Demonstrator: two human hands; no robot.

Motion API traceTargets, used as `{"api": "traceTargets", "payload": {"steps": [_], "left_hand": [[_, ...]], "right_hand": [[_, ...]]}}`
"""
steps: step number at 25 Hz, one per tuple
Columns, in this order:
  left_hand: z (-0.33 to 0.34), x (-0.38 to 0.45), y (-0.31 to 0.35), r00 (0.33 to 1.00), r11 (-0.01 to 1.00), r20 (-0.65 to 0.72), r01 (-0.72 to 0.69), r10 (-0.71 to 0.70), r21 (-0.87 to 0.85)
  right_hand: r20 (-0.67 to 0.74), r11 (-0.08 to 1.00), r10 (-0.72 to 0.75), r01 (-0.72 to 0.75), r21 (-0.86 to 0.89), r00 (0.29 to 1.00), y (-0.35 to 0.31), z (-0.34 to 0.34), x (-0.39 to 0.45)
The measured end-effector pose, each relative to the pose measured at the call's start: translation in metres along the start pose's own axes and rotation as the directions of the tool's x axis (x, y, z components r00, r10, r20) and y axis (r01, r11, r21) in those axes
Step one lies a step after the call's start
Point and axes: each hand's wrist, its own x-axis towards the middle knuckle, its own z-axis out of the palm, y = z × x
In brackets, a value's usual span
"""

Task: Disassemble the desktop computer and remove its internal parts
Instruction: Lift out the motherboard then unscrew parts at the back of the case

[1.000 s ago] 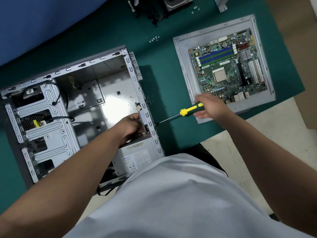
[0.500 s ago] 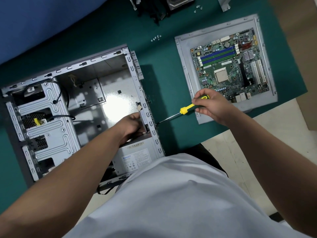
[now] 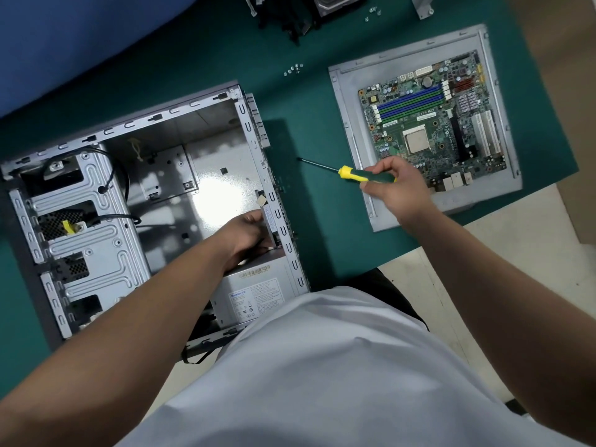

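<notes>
Bracing the computer case [image 3: 154, 195] wall by the power supply [image 3: 254, 295], the left hand [image 3: 248, 237] steadies it; at three o'clock the right hand [image 3: 395, 185] clamps its grip round the screwdriver [image 3: 348, 173], tip aimed at the case

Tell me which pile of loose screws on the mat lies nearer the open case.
The screw cluster between the case and the motherboard. The other screws lie at the mat's far edge.

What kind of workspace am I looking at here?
Most likely an electronics repair or teardown bench: a green mat-covered table holds an opened grey metal computer case, a bare green motherboard lying on a grey metal panel, and loose small silver screws.
</notes>
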Motion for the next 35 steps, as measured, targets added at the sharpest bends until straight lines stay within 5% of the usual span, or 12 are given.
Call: {"api": "traceTargets", "payload": {"steps": [3,7,10,13,16,19,23,29,35], "left_hand": [[0.0,0.001,-0.001,1.0,1.0,0.0,-0.001,0.001,-0.007],[0.0,0.004,-0.002,1.0,1.0,-0.013,0.001,-0.001,0.029],[0.0,0.006,-0.003,1.0,1.0,-0.019,-0.002,0.003,0.025],[-0.001,0.006,-0.004,1.0,1.0,-0.021,-0.01,0.01,0.012],[0.0,0.005,-0.003,1.0,1.0,-0.013,-0.015,0.015,0.0],[0.001,0.004,-0.002,1.0,1.0,-0.004,-0.016,0.016,0.003],[0.002,0.002,0.0,1.0,0.999,-0.012,-0.018,0.019,0.032],[0.004,-0.001,0.003,0.999,0.998,-0.027,-0.021,0.023,0.062],[0.004,-0.004,0.005,0.999,0.995,-0.03,-0.029,0.032,0.098]], "right_hand": [[-0.002,0.915,-0.186,0.173,-0.366,0.983,0.012,0.022,-0.005],[0.167,0.593,-0.315,0.331,-0.734,0.934,0.018,0.044,-0.004],[0.195,0.544,-0.229,0.292,-0.786,0.954,0.02,0.051,-0.009],[0.186,0.461,-0.349,0.341,-0.819,0.918,0.018,0.056,-0.018],[0.297,0.586,-0.424,0.509,-0.631,0.856,0.008,0.072,-0.029],[0.425,0.751,-0.021,0.295,-0.59,0.905,0.002,0.098,-0.03],[0.456,0.915,0.351,-0.197,-0.352,0.818,0.007,0.12,-0.031],[0.432,0.891,0.453,-0.415,-0.185,0.78,0.005,0.123,-0.03],[0.458,0.886,0.461,-0.423,-0.189,0.76,0.0,0.123,-0.029]]}}
